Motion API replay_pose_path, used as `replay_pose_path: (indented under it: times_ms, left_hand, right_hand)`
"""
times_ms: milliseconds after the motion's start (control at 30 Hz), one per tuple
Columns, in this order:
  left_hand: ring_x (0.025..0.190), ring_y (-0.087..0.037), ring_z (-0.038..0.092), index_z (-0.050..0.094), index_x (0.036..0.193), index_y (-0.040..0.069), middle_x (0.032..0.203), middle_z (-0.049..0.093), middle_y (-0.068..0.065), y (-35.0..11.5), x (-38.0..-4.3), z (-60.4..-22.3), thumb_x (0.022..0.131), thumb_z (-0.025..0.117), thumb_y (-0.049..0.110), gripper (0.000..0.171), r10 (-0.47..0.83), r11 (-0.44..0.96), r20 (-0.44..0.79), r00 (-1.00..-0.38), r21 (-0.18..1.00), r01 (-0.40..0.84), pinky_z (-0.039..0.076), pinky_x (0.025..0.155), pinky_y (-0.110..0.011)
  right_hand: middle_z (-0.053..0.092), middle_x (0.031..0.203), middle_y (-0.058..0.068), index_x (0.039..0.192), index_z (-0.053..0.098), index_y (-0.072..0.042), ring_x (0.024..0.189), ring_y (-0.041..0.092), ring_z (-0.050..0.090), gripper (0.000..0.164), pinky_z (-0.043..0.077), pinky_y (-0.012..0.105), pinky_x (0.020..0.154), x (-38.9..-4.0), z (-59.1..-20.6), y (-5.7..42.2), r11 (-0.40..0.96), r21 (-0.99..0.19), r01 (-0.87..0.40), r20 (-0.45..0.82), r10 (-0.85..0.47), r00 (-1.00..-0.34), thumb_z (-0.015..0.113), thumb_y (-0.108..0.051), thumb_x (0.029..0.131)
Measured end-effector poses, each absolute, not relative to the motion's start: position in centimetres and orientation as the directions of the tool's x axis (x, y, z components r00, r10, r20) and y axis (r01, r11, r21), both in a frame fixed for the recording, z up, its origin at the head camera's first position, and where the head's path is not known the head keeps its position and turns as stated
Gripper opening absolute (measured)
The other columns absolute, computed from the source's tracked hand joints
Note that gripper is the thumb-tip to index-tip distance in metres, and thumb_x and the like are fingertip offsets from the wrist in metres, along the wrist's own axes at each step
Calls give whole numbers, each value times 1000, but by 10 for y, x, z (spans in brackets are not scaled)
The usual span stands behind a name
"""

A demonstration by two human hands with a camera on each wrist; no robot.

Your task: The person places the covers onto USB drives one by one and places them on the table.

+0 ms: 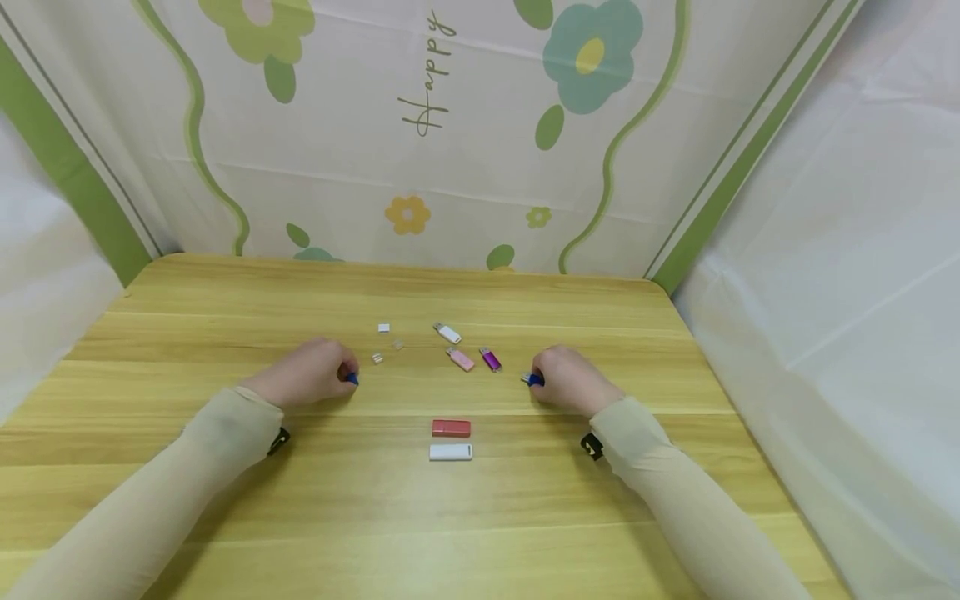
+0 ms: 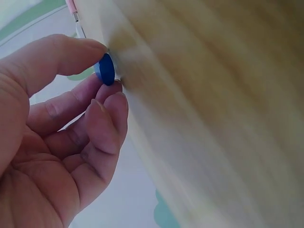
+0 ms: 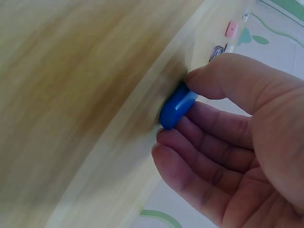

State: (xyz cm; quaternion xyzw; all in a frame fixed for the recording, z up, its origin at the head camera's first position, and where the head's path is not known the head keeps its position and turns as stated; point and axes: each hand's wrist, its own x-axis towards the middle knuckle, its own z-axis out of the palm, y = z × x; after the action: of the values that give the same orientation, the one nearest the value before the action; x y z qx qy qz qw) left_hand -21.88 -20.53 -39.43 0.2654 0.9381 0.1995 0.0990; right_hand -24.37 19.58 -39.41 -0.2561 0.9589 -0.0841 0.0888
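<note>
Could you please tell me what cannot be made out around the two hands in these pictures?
Blue stick: in the head view, the right hand hides part of its body.
Small blue piece: in the head view, the left hand partly covers it.
Pink stick: in the left wrist view, the top edge cuts it off.
Red stick: any fine markings are too small in the head view.

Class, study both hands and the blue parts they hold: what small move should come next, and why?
Probably the left hand should set the blue cap down beside the small loose pieces: the right hand holds the blue stick, its metal connector bare, apart from the cap, and those pieces lie just beyond the left hand.
</note>
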Motion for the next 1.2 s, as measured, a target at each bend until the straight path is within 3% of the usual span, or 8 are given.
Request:
replay_pose_path:
  times_ms: [133, 600, 800, 1000, 1200]
  left_hand:
    - [63, -11, 48, 70, 79, 11, 71, 58, 4, -206, -220, -396, 85, 71, 4, 9, 534, 784, -79, -842, 419, 458, 43, 59, -28]
    - [71, -12, 55, 70, 85, 7, 80, 64, 5, -204, -214, -389, 86, 72, 5, 3, 513, 773, -36, -858, 455, 443, 50, 67, -31]
    - [72, -10, 59, 71, 87, 8, 80, 66, 6, -196, -205, -380, 88, 73, 4, 5, 563, 723, 56, -825, 451, 524, 50, 64, -28]
    - [76, -9, 64, 73, 94, 4, 82, 68, 7, -180, -189, -365, 83, 79, 3, 13, 577, 696, 146, -803, 427, 578, 54, 67, -27]
    - [73, -7, 62, 74, 95, 7, 85, 69, 6, -166, -174, -357, 81, 81, 5, 16, 606, 664, 222, -764, 388, 639, 54, 66, -26]
  right_hand:
    - [59, 73, -2, 77, 65, -9, 66, 15, 54, 12, 49, 29, 65, -241, -393, 195, 860, -195, -472, -123, -499, -858, 74, -10, 85]
    - [59, 72, -2, 83, 67, -7, 59, 11, 51, 9, 44, 23, 53, -227, -384, 195, 830, -201, -521, -80, -544, -835, 74, -12, 85]
    - [58, 69, -4, 80, 67, -8, 55, 7, 47, 9, 42, 21, 50, -216, -377, 193, 783, -208, -587, 23, -596, -803, 73, -11, 86]
    - [58, 71, -3, 83, 70, -5, 55, 6, 45, 6, 40, 20, 49, -201, -367, 188, 746, -172, -644, 127, -631, -765, 72, -10, 85]
    - [67, 79, 2, 89, 73, -2, 60, 6, 51, 9, 46, 17, 56, -187, -358, 184, 683, -167, -711, 232, -674, -702, 74, -9, 84]
